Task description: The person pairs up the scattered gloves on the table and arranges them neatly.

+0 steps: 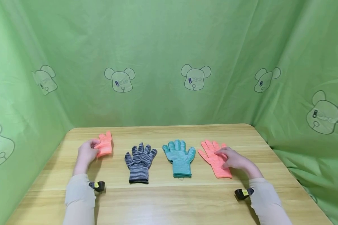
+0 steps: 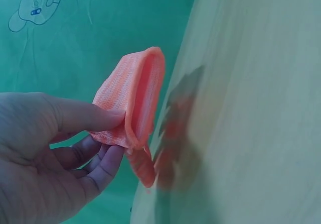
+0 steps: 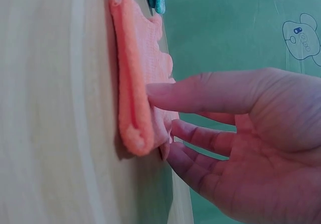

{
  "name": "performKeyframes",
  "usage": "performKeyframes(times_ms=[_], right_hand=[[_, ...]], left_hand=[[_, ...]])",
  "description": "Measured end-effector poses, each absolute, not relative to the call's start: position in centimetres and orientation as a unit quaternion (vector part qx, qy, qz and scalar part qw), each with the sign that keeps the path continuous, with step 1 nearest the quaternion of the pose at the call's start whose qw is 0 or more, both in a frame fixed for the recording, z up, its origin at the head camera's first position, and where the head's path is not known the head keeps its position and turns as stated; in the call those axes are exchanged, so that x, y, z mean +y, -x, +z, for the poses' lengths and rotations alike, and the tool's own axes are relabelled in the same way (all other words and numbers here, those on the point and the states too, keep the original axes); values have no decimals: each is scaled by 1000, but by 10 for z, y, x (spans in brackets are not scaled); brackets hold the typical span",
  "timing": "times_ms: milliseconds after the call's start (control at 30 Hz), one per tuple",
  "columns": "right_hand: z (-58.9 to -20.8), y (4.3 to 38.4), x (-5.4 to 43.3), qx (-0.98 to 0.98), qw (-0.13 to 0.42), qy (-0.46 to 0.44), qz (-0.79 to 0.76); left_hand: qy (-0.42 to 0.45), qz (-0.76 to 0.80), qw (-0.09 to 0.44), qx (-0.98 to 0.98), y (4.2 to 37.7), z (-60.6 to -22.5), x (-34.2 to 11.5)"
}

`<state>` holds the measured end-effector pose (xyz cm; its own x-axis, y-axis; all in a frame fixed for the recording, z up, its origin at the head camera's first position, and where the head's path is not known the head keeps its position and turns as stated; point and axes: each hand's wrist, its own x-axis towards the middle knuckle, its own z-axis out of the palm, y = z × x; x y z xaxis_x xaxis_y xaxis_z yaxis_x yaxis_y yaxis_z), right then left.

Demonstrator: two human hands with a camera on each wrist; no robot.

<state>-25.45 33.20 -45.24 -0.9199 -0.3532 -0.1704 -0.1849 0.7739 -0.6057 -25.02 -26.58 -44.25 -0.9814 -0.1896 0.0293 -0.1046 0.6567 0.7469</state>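
My left hand (image 1: 87,152) pinches the cuff edge of a coral-pink knit glove (image 1: 104,144) between thumb and fingers. In the left wrist view that glove (image 2: 133,98) hangs above the table, its cuff opening gaping and its shadow below. At the right, my right hand (image 1: 233,158) touches a second coral-pink glove (image 1: 215,157) that lies flat. The right wrist view shows the thumb against this glove's (image 3: 143,73) upper face, the other fingers loosely bent by its side edge. Between the hands lie a black-and-grey striped glove (image 1: 140,162) and a teal glove (image 1: 180,157), fingers pointing away.
The light wooden table (image 1: 163,203) has rounded far corners. Green cloth (image 1: 157,40) printed with bear heads hangs behind it and along both sides. A small black camera sits on each wrist, the left one (image 1: 98,186) and the right one (image 1: 243,193).
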Motion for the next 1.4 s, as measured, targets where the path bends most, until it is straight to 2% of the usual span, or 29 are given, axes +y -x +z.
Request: performKeyframes(times_ms=[1400], right_hand=[[-447,257,334,928,139,141,-317]], left_hand=[[-29,-402,177,-898,235,-379,-222]])
